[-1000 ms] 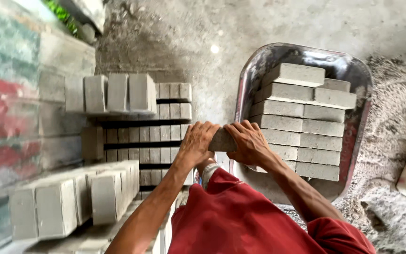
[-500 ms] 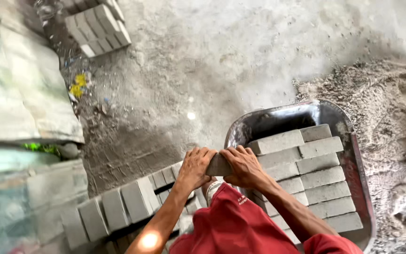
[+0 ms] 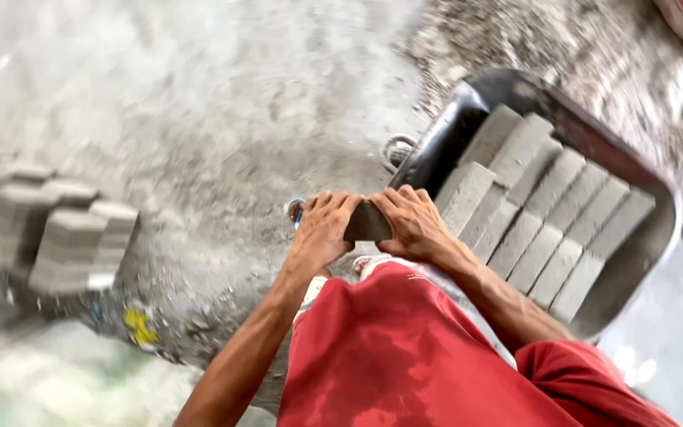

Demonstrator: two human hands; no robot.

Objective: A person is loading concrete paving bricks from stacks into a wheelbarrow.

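Both hands clasp one grey concrete brick (image 3: 367, 223) in front of my red shirt. My left hand (image 3: 323, 229) wraps its left end and my right hand (image 3: 414, 223) wraps its right end, so only the brick's dark middle face shows. Just to the right stands a dark metal wheelbarrow tray (image 3: 648, 257) packed with several grey bricks (image 3: 549, 207) lying in rows. The held brick hangs over the concrete ground (image 3: 215, 111), a short way left of the tray's near corner.
A blurred stack of grey bricks (image 3: 57, 237) stands at the left. Loose gravel and sand (image 3: 579, 55) lie beyond the wheelbarrow at the upper right. A small wheel (image 3: 395, 150) shows at the tray's left edge. Yellow scraps (image 3: 140, 326) lie on the ground.
The view has swung left and the wheelbarrow now lies further right. Both hands keep the same grip on the brick. The brick stack has slid to the left edge.
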